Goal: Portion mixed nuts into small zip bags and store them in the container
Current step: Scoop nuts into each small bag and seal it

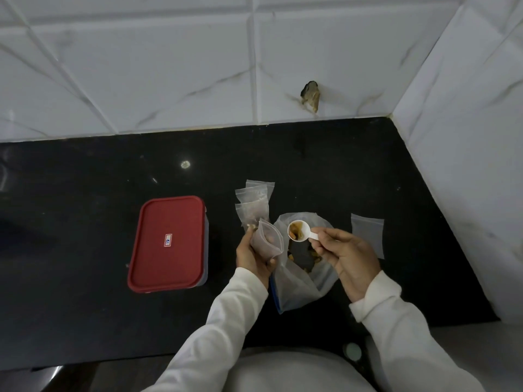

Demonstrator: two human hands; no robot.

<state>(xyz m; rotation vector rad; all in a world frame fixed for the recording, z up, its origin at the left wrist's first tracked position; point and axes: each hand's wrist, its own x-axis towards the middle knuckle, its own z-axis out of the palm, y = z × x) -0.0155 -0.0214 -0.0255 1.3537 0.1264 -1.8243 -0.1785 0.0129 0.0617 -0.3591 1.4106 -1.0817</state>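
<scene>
Container [169, 244] lies left of the large nut bag [297, 281]; filled bags [253, 203] behind it.

A red lid [168, 243] tops the container, the desk [85, 193] is black, the scoop [300, 232] white, and the wall tiles [141, 66] white with grey veining.

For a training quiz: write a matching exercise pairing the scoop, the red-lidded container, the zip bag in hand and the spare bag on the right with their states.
Things: 1 white scoop; 2 red-lidded container; 3 small zip bag; 4 spare zip bag.
States: A lid on; B flat on the countertop; C holds nuts, gripped by the right hand; D gripped by the left hand.
Pairs: 1-C, 2-A, 3-D, 4-B.
</scene>
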